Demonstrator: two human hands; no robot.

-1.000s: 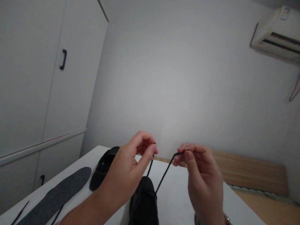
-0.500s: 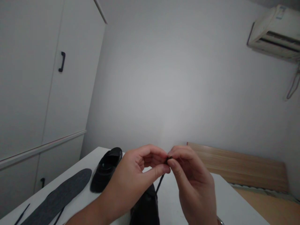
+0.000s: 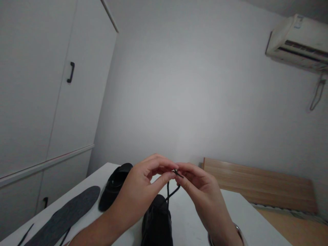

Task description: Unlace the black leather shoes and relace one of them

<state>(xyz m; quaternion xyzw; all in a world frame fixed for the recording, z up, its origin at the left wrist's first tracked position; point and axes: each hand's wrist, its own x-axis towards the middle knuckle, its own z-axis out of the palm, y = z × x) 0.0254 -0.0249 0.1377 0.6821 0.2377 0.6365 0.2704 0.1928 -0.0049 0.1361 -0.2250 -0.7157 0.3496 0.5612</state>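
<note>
Both hands meet above a black shoe (image 3: pixel 157 223) on the white table, thumbs and fingers pinched together. Between them is a black shoelace (image 3: pixel 171 195), crossing itself as it rises from the shoe. My left hand (image 3: pixel 146 181) is closed on the lace near its end. My right hand (image 3: pixel 202 191) pinches it from the other side, with a short end sticking out over the thumb. A second black shoe (image 3: pixel 114 184) stands behind my left forearm. The lower part of the near shoe is cut off by the frame.
A dark grey insole (image 3: pixel 68 213) lies on the left of the white table (image 3: pixel 189 218), with thin black strips beside it. White cabinets (image 3: pixel 51 112) stand at the left. A wooden headboard (image 3: pixel 258 182) is behind at the right, below an air conditioner (image 3: pixel 297 48).
My hands have shifted slightly left, and the right hand has lowered and turned outward. Two crossing strands of lace now show beneath them, where one showed before. The view has tilted a little.
</note>
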